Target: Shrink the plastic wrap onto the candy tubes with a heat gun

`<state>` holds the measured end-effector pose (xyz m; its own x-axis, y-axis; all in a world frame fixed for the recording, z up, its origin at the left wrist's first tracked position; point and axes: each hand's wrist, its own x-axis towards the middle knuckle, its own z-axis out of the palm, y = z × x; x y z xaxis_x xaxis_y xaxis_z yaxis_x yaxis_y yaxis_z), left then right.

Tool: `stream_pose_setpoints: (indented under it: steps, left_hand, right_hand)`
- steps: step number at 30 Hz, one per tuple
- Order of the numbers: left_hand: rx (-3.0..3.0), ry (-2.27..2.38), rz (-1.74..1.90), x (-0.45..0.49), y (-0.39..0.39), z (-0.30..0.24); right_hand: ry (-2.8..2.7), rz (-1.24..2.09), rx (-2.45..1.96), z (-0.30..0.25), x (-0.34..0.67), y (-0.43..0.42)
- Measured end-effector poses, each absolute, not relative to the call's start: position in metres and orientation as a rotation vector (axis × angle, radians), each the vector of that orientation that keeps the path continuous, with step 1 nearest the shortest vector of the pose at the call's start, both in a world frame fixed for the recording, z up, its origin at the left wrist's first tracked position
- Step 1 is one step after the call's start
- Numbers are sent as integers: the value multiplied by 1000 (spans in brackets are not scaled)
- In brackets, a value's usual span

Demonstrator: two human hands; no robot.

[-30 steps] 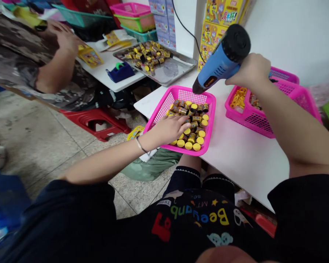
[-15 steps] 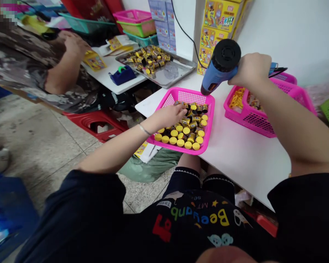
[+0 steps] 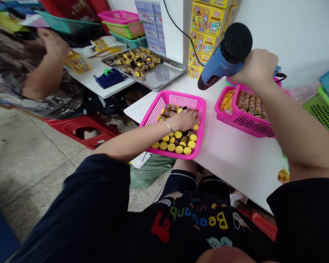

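My left hand lies palm down on several small yellow-capped bottles inside a pink basket on the white table. Its fingers spread over the bottles; I cannot tell whether it grips one. My right hand is shut on the handle of a blue heat gun. The gun's nozzle points down and left, above the basket's far right corner.
Two more pink baskets with small items stand right of the first. A metal tray of bottles and a blue tape dispenser sit on the far table. Another person's arm works there. Yellow boxes stand against the wall.
My left hand slid right across the bottles toward the basket's right side. The heat gun stayed raised, its nozzle tilting a little more to the left.
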<state>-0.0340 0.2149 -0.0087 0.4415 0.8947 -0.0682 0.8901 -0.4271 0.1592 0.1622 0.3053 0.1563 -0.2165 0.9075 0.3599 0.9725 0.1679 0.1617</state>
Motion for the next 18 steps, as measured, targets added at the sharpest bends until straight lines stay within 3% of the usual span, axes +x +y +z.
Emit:
stream_pose_setpoints:
  steps: [5,11,15,18]
  left_hand:
    - [2475,1493,45,-63,138,10]
    - [2114,1682,863,-98,27,28]
    - [1057,1921,1689,-91,-22,-17]
    - [219,1522,1794,-61,-30,-56]
  right_hand:
    - [-2445,-442,-1783,144,152,304]
    - [-2605,-500,-1719,135,138,302]
    - [-2560,-477,-1762,133,137,297]
    - [-2474,-449,-1797,132,138,286]
